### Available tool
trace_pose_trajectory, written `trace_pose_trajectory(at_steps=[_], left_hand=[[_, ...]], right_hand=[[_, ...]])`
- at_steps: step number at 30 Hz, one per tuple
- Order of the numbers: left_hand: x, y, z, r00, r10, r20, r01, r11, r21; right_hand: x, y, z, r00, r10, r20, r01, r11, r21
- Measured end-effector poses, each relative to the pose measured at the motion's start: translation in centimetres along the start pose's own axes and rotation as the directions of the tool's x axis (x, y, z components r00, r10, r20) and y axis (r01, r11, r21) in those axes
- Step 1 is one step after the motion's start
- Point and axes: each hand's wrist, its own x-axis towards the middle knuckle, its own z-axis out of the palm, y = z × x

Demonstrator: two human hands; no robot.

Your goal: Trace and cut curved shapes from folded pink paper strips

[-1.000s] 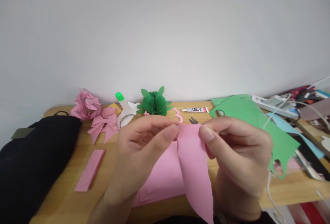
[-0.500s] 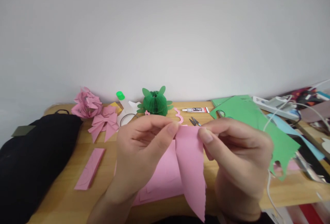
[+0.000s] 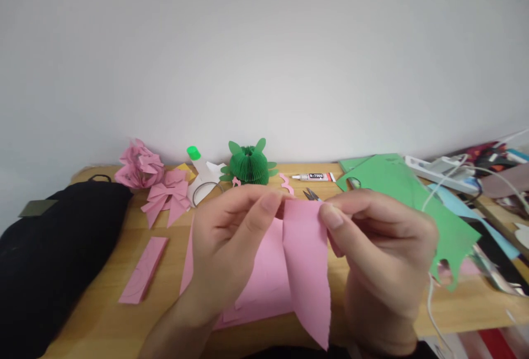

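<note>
A pink paper strip (image 3: 308,260) hangs upright in front of me, its lower end tapering to a point with a ragged right edge. My right hand (image 3: 380,238) pinches its upper right corner between thumb and fingers. At the upper left corner is my left hand (image 3: 231,238), fingers curled and closed, the fingertips partly hidden behind the strip's edge. Its thumb lies just left of the paper. Beneath both hands, pink paper sheets (image 3: 268,276) lie on the wooden table (image 3: 99,315).
Behind the hands stand a green pleated paper cactus-like ball (image 3: 248,166), a glue tube (image 3: 314,177) and small scissors (image 3: 311,194). Pink paper flower (image 3: 139,166), bow (image 3: 168,196) and folded strip (image 3: 144,271) sit left, beside a black bag (image 3: 61,260). Green sheets (image 3: 413,199) and a power strip (image 3: 442,172) are right.
My left thumb has slid slightly left off the strip's upper corner, showing more of the paper's edge. My right hand keeps its pinch, nearly still.
</note>
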Motion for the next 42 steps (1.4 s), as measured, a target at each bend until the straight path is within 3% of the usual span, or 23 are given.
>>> trace_pose_trajectory(at_steps=[6,11,20,24,30,36,42], left_hand=[[-0.4,0.3,0.1,0.987,-0.071,0.146,0.082,0.994,-0.067],[-0.2,-0.1,0.2,0.993,-0.076,0.093,0.082,0.995,-0.063],[0.1,0.2,0.1,0.993,-0.060,0.104,0.056,0.998,0.038],[0.4,0.4,-0.4,0.990,-0.030,0.138,0.009,0.989,0.146],[1.2,0.7,-0.9,0.950,-0.060,0.308,-0.041,0.950,0.309],[1.2,0.4,-0.6,0.942,-0.097,0.322,-0.006,0.953,0.304],[1.2,0.2,-0.3,0.958,-0.093,0.271,0.052,0.987,0.155]], right_hand=[[-0.1,-0.1,-0.1,1.000,0.025,-0.010,-0.025,1.000,0.006],[-0.1,0.0,0.0,1.000,0.009,-0.020,-0.010,1.000,-0.005],[0.0,0.2,0.1,0.998,-0.053,0.024,0.054,0.998,-0.033],[0.3,0.3,-0.1,0.990,-0.101,0.099,0.109,0.991,-0.078],[1.0,0.5,-0.9,0.934,-0.070,0.351,0.134,0.978,-0.161],[1.2,0.8,-1.3,0.939,-0.079,0.334,0.125,0.985,-0.121],[0.9,0.7,-1.1,0.960,-0.081,0.270,0.107,0.991,-0.083]])
